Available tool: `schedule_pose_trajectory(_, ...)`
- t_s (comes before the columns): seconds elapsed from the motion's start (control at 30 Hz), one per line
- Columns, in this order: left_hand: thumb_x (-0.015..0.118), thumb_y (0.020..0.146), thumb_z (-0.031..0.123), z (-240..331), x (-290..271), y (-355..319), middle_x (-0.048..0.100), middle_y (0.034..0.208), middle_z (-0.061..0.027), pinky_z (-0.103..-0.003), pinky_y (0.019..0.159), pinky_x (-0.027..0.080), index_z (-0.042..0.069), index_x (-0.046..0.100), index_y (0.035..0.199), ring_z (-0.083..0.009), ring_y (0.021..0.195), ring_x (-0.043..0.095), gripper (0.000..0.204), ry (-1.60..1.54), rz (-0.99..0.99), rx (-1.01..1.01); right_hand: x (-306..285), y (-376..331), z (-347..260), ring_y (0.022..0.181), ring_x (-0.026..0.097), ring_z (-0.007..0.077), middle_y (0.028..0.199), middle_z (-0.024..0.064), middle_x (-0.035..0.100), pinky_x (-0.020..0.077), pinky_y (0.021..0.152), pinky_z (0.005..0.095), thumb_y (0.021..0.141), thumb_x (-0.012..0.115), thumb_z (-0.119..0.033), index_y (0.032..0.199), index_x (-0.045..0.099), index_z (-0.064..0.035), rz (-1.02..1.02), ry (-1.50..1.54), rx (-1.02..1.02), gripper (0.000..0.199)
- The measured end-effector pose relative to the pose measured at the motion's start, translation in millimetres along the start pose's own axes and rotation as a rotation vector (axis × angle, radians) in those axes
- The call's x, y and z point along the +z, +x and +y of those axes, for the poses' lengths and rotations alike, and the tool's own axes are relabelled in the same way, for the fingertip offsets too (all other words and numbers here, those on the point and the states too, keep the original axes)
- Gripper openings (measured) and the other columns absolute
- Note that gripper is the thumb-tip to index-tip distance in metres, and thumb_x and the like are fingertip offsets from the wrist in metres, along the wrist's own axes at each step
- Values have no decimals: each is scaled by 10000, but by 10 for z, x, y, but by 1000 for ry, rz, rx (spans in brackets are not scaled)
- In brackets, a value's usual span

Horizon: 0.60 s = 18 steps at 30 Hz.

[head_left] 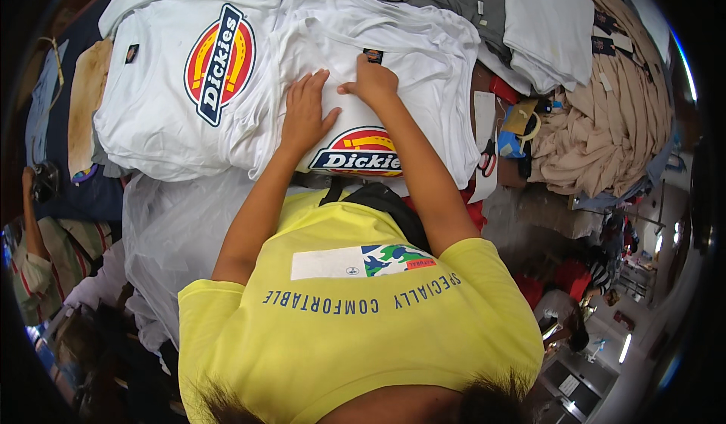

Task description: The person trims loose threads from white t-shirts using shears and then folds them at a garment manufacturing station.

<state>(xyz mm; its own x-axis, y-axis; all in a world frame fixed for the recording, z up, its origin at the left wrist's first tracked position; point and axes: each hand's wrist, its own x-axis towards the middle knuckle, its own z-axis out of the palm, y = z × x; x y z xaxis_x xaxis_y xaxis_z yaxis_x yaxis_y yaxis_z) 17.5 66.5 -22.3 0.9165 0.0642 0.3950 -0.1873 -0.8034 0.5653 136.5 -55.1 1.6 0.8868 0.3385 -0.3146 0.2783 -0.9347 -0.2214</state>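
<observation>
A white T-shirt (435, 84) with a red, yellow and dark blue printed emblem lies on a stack of similar shirts in front of me. Flat on its left part rests my left hand (305, 116), fingers stretched out and thumb apart. My right hand (376, 84) is at the shirt's neckline, with a fingertip on the small dark neck label (372, 56). Its thumb points left, away from that finger; the other fingers are partly hidden. Neither hand visibly holds anything. Left of this stack, another white T-shirt (151, 122) shows the same kind of emblem.
Orange-handled scissors (488, 159) and a tape roll (533, 127) lie right of the stack. Beyond them is a big beige garment pile (605, 129). White folded garments (548, 27) lie farther back. Clear plastic sheeting (181, 220) hangs near left. Another person's arm (35, 220) shows far left.
</observation>
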Motion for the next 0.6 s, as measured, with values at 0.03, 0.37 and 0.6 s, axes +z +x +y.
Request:
schedule_pose_trajectory(0.03,683,725,174,13,-41,-25,450,1215,-152,-424,1000,278,34,365,1278,-324,1161,393,653,-33,42,-12,25,-16,103,799,644,288,836,133,655,487,666,384,565,790,-401,1000,486,-49,6,50,-35,637)
schedule_pose_trajectory(0.37,616,748,62,-72,-521,-1561,518,998,-134,-384,870,349,23,491,1058,-300,946,481,337,-58,281,-607,-104,526,-42,798,584,148,882,48,631,452,741,265,819,604,-400,990,583,-25,-265,1055,-278,413)
schedule_pose_trajectory(0.6,648,735,88,-190,-357,-1770,530,1014,-120,-347,850,378,55,511,1029,-296,956,488,326,-167,294,-796,-170,1055,-525,1015,548,243,1094,154,577,412,917,368,841,525,-507,1077,524,39,-656,1648,-86,594)
